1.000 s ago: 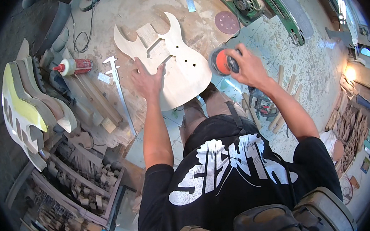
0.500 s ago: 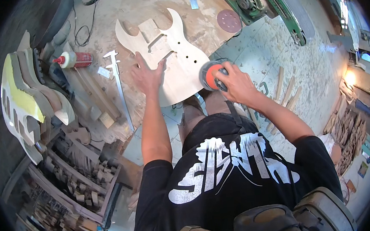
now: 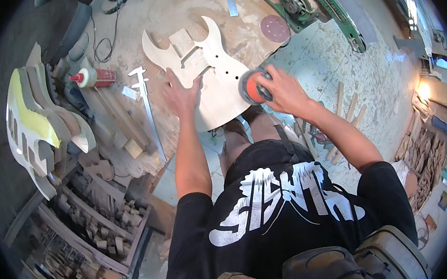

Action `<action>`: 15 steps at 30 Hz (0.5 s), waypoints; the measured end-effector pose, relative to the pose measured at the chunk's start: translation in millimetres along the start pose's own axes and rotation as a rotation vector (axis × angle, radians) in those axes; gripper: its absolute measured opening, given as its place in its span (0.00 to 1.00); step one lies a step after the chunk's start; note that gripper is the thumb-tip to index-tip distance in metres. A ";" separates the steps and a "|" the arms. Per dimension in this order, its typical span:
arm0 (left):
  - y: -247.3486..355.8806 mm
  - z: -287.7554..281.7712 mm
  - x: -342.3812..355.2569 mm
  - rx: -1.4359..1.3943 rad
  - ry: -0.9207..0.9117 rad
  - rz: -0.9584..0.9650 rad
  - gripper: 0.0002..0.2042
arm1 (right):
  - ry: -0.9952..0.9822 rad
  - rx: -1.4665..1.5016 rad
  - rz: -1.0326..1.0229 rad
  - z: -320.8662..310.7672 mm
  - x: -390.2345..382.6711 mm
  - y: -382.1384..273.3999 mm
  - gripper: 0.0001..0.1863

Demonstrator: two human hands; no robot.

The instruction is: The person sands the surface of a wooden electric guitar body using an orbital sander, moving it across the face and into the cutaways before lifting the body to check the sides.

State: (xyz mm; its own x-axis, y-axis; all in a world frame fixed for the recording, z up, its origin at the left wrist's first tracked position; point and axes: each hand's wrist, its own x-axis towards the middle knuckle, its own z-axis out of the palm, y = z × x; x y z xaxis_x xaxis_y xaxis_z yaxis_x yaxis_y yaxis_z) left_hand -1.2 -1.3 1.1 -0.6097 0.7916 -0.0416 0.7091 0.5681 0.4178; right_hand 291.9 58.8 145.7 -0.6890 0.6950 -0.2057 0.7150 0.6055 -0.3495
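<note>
A pale wooden electric guitar body with two horns and routed cavities lies at the near edge of the table. My left hand rests on its left side, thumb and fingers spread apart against the wood. Wrapped round a round orange-and-black orbital sander is my right hand. The sander sits tilted at the body's lower right edge, its disc turned toward the wood; whether it touches all along is hidden. Left of the body lie a metal caliper and a white glue bottle with a red cap.
A brown sanding disc and a steel ruler lie farther back on the table. A green belt machine stands at the far right. Stacked guitar bodies and wood strips are at left, with a scrap-filled rack below.
The whole view has shifted slightly. My right hand and the sander stay at the body's lower right edge, with the sander tilted a little more. My left hand keeps its place on the wood.
</note>
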 end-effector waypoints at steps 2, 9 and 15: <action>0.1 -0.2 -0.3 -0.029 -0.015 -0.006 0.55 | -0.094 0.026 0.003 1.2 -26.1 10.1 0.39; 2.5 2.9 0.9 -0.006 -0.023 -0.004 0.55 | 0.027 0.068 0.367 -12.5 -89.2 59.7 0.34; 9.1 0.4 -3.8 0.092 -0.061 -0.036 0.57 | 0.257 0.145 0.619 -19.3 -139.3 72.0 0.36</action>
State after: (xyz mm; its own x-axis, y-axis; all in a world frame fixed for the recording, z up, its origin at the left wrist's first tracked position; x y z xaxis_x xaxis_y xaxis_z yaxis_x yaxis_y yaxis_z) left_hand 7.7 0.9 4.7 -0.6144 0.7811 -0.1117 0.7185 0.6123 0.3298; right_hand 441.7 13.1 166.8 -0.0961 0.9772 -0.1896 0.9325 0.0217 -0.3604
